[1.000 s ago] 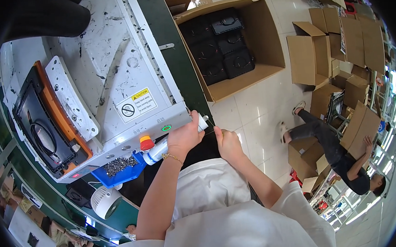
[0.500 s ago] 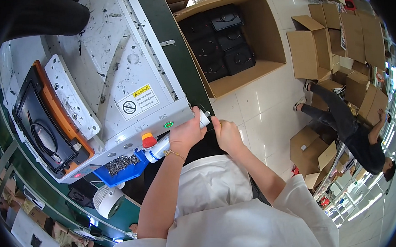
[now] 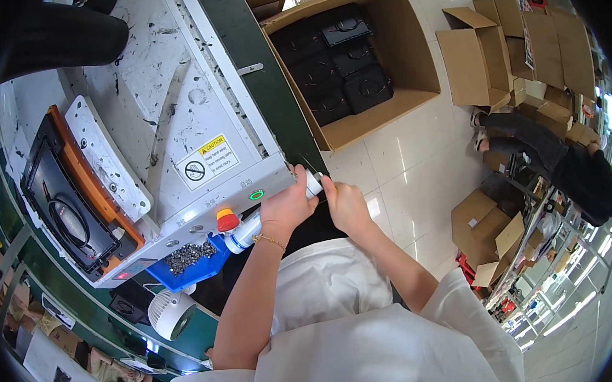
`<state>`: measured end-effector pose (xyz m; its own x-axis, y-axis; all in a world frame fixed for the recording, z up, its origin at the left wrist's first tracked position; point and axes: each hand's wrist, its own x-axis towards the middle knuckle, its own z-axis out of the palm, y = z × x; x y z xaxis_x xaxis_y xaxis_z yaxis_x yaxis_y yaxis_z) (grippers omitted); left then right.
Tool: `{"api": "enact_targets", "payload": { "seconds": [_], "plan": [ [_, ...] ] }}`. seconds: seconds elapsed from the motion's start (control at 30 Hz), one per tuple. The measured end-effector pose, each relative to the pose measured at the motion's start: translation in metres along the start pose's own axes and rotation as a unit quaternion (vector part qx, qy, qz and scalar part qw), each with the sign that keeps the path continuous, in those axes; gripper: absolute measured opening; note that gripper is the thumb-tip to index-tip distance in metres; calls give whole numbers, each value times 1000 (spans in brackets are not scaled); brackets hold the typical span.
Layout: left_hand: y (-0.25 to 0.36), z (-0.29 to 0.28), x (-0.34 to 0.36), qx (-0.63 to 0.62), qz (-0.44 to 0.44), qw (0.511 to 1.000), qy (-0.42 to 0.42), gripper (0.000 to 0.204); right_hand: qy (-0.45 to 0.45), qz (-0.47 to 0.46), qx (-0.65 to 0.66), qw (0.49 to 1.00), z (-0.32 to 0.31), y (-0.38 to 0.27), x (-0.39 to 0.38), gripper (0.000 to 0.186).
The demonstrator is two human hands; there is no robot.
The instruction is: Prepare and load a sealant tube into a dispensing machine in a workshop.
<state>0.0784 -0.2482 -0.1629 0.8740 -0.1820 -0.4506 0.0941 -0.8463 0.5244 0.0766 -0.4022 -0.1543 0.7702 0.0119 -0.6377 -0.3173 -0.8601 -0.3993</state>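
My left hand [image 3: 286, 205] is wrapped around a white tube [image 3: 250, 227] with a blue band near its lower left end, held at a slant in front of the machine's front panel. Against the tube's upper right end, my right hand [image 3: 346, 204] is closed in a pinch. A thin dark sliver shows beside those fingers, too small to name. Just left of the tube is a blue bin [image 3: 196, 268] of small metal screws. Above it, a red and yellow push button [image 3: 227, 219] and a lit green button [image 3: 256, 194] sit on the grey machine [image 3: 173, 221].
A black housing [image 3: 69, 207] with a coiled cable rests in an orange fixture [image 3: 100, 191]. A white fan [image 3: 170, 312] stands below the bin. Black units [image 3: 366, 87] fill part of a cardboard box [image 3: 410, 63]. Another person [image 3: 559, 162] bends near cartons at right.
My hands keep their grip on the tube, almost unmoved. The view has shifted slightly. The person at the right has moved and now bends toward the shelves.
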Motion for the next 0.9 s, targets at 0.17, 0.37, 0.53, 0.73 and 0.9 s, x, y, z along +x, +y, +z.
{"api": "enact_targets", "payload": {
  "seconds": [0.17,0.37,0.53,0.73,0.9],
  "plan": [
    [1,1,-2,5,0,1000,11,56,-6,-2,-20,1000,-3,15,-7,59],
    [8,-11,3,-16,-44,998,-46,58,-7,-19,5,1000,-3,-4,7,60],
    [9,-13,1,3,-33,998,-55,57,-5,3,-19,1000,-5,20,-12,61],
    [2,1,-4,8,-16,1000,9,56,-7,-13,13,1000,-2,-2,3,59],
    [4,3,-5,29,-20,999,11,55,-23,2,-12,1000,-8,17,-16,59]
  ]
}}
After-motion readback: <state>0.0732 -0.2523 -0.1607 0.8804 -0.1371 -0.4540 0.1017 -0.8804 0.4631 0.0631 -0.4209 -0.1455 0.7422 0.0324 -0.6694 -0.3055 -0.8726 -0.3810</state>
